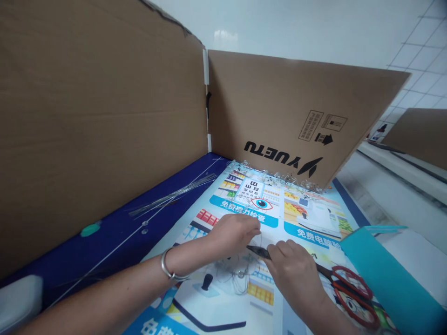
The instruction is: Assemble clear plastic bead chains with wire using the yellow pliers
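Observation:
My left hand (234, 235), with a silver bangle on its wrist, is closed in a pinch. A thin wire (260, 240) hangs by its fingertips. My right hand (295, 270) is wrapped round the blades of a pair of scissors (352, 293). Their dark pointed tip (258, 251) sticks out towards my left fingers, and the red handles stick out behind my right hand. Below my hands, loops of thin wire (240, 284) with a clear bead (240, 274) lie over the printed sheet (265, 321).
Cardboard panels (104, 116) stand at the left and back (279, 102). Small clear wire pieces (279, 179) line the back panel's foot. Straight wires (174, 193) lie on the blue surface (122, 251) at left, near a green round piece (90, 230). A teal box (387, 274) stands at right.

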Motion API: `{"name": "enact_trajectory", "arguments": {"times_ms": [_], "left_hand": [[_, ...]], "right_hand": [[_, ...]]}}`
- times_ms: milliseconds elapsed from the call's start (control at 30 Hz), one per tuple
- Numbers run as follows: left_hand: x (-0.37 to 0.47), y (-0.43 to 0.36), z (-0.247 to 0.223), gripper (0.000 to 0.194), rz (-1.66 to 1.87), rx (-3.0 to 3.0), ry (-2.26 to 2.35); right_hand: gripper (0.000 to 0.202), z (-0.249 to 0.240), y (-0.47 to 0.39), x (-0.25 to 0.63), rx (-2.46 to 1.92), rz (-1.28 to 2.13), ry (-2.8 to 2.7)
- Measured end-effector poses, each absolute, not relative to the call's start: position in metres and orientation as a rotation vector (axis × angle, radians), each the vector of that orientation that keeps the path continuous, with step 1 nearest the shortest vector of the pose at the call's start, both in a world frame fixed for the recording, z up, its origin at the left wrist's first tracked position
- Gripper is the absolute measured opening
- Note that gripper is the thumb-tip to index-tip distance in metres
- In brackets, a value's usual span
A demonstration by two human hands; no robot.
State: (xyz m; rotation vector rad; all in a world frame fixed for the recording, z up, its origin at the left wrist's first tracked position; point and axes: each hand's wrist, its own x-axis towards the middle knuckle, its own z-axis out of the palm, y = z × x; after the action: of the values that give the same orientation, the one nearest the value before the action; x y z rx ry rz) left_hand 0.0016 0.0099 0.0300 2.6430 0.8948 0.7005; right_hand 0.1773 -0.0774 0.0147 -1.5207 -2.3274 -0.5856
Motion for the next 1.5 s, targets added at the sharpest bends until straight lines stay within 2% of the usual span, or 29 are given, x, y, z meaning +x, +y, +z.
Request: {"name": "enact_trajectory", "arguments": {"times_ms": [400, 733, 900, 1067, 1500], "left_hand": [[-0.002, 0.007, 0.031, 0.017, 0.646, 2.975, 0.645], [-0.004, 0.005, 0.033, 0.014, 0.604, 3.179, 0.443], [-0.005, 0.013, 0.029, 0.013, 0.597, 3.152, 0.591], [-0.008, 0.027, 0.024, 0.016, 0.644, 3.028, 0.843], [-0.006, 0.024, 0.024, 0.021, 0.613, 2.844, 0.654]], "right_hand": [[0.015, 0.023, -0.080, 0.171, -1.925, -0.065, -2.325], [0.021, 0.032, -0.080, 0.167, -1.985, 0.217, -2.269], [0.015, 0.021, -0.073, 0.172, -1.947, 0.219, -2.263], [0.025, 0.009, -0.065, 0.182, -1.920, 0.221, -2.135], [0.028, 0.002, -0.063, 0.185, -1.941, 0.300, -2.097]]}}
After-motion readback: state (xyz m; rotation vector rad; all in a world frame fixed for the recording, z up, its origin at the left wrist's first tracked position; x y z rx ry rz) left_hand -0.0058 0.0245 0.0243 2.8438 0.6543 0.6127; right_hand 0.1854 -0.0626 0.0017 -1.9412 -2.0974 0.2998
